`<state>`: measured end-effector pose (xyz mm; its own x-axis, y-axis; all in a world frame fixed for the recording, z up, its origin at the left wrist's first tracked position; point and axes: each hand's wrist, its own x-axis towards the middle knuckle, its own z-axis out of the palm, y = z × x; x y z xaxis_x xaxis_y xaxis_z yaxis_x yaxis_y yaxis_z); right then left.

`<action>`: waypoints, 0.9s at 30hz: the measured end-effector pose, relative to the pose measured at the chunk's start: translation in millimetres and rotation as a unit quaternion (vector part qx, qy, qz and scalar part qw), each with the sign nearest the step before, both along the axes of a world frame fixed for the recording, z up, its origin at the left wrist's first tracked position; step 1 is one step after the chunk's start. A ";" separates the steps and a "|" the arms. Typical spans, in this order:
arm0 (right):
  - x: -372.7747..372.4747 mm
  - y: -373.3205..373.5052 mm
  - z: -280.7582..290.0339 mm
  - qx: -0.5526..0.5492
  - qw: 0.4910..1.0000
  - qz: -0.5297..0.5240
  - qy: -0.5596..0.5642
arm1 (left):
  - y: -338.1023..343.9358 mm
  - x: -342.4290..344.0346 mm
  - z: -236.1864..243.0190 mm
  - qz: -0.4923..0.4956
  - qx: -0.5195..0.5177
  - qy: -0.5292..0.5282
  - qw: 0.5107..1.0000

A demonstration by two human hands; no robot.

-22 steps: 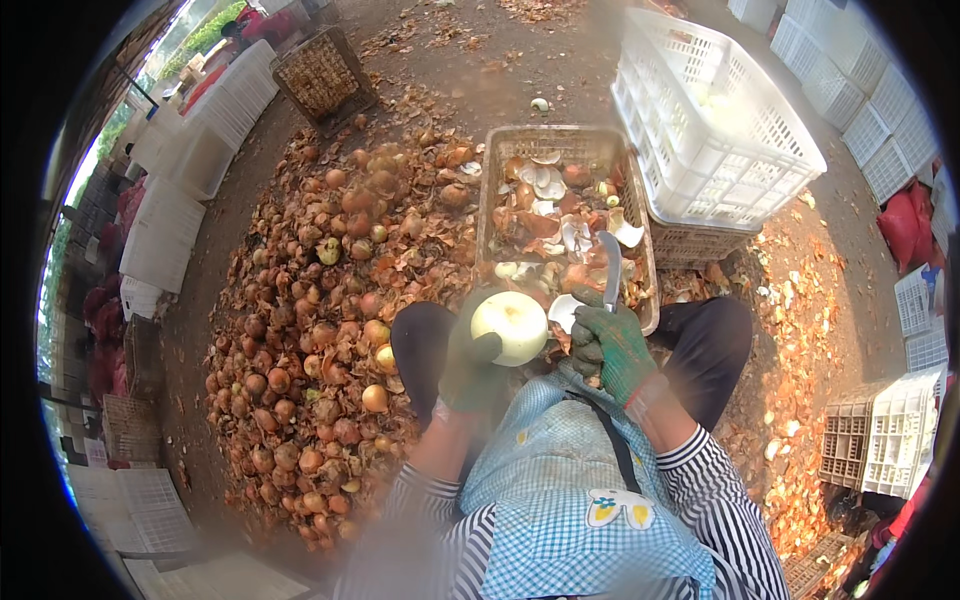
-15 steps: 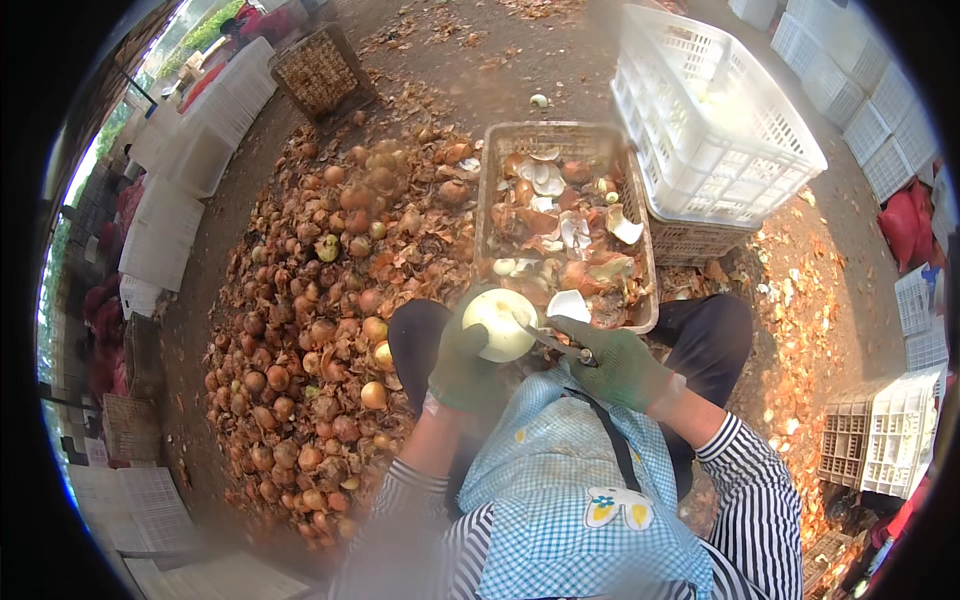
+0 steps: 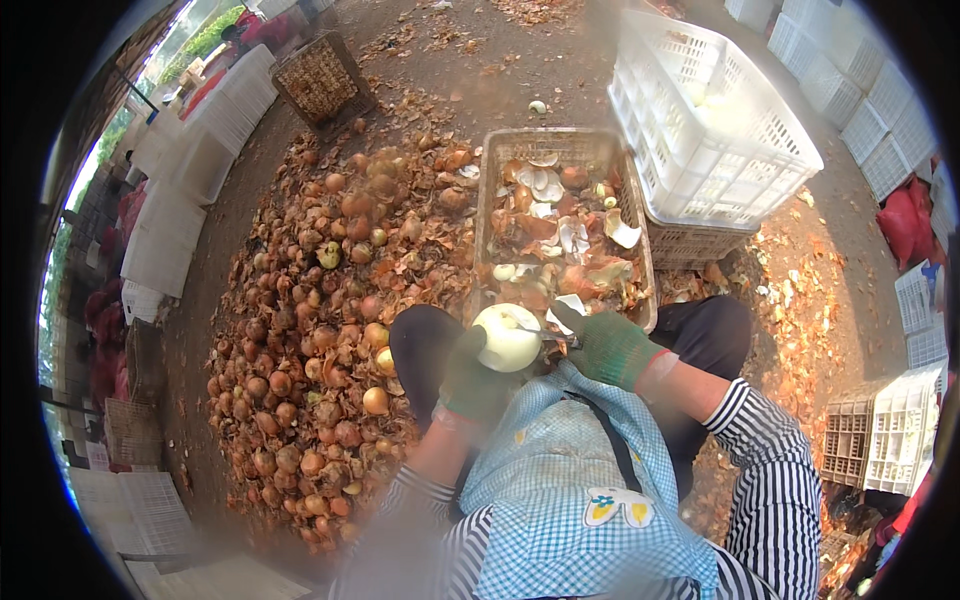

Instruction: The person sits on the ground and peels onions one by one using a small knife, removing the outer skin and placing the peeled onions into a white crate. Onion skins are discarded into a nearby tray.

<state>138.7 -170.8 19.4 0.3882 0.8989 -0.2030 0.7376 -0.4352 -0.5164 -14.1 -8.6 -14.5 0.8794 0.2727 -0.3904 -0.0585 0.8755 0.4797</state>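
Observation:
My left hand (image 3: pixel 470 372), in a green glove, is wrapped round a peeled, pale onion (image 3: pixel 508 345) held above my lap. In my gloved right hand (image 3: pixel 612 350) is a small knife (image 3: pixel 556 337), its blade pointing left with the tip against the onion's upper right side. Part of the knife's handle is hidden by the fingers. Just beyond both hands stands a shallow brown crate (image 3: pixel 650 270) holding onion skins, white peel pieces (image 3: pixel 622 230) and some onions.
A large heap of unpeeled onions (image 3: pixel 300 380) lies to the left among dry skins. A tall white crate (image 3: pixel 720 170) rests on a brown crate (image 3: pixel 700 246) at the far right. Another brown crate (image 3: pixel 322 78) stands beyond the heap. White crates (image 3: pixel 885 430) line both sides.
The onion has turned in my left hand and shifted slightly lower. My right hand has moved a little, with the knife now more level against the onion.

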 end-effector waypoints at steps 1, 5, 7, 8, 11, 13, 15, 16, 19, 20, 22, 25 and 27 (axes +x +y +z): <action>-5.1 -1.5 -12.3 0.031 0.998 -0.029 0.052 | 1.9 4.7 -0.4 -0.004 0.010 -0.009 1.000; -41.9 7.8 -42.7 0.129 0.926 -0.136 0.328 | 12.7 6.8 -9.3 -0.003 -0.001 -0.018 1.000; -51.4 7.4 -40.0 0.125 0.763 -0.231 0.591 | 8.6 10.7 -3.9 -0.004 -0.026 -0.029 0.999; -51.0 4.0 -57.1 0.153 0.624 -0.274 0.716 | 4.6 12.4 -3.5 -0.016 -0.041 -0.033 0.998; -49.8 6.5 -88.2 0.240 0.450 -0.359 0.782 | -7.1 2.6 -41.9 0.042 0.038 -0.007 0.998; -49.8 -2.6 -104.7 0.227 0.499 -0.402 0.733 | -14.2 3.7 -49.3 0.015 0.002 -0.003 1.000; -48.0 -17.5 -101.9 0.215 0.573 -0.416 0.673 | -24.9 22.3 -24.0 0.004 -0.021 0.011 1.000; -45.8 -21.9 -114.0 0.189 0.603 -0.463 0.622 | -22.0 39.0 -11.3 -0.039 0.000 -0.003 0.999; -39.5 -29.2 -130.6 0.134 0.612 -0.462 0.628 | -14.7 135.4 29.5 -0.041 0.089 -0.080 0.992; -30.2 -36.9 -139.9 0.131 0.604 -0.479 0.624 | -31.1 193.6 64.3 -0.077 0.130 -0.105 0.983; -34.3 -28.4 -127.6 0.155 0.619 -0.451 0.625 | -36.3 280.6 112.1 -0.053 0.374 -0.177 0.909; -41.2 -18.7 -125.1 0.147 0.674 -0.428 0.583 | 0.7 299.5 152.4 -0.013 0.448 -0.116 0.886; -38.5 -25.5 -135.5 0.164 0.687 -0.459 0.538 | 35.6 280.2 140.3 0.008 0.336 -0.064 0.940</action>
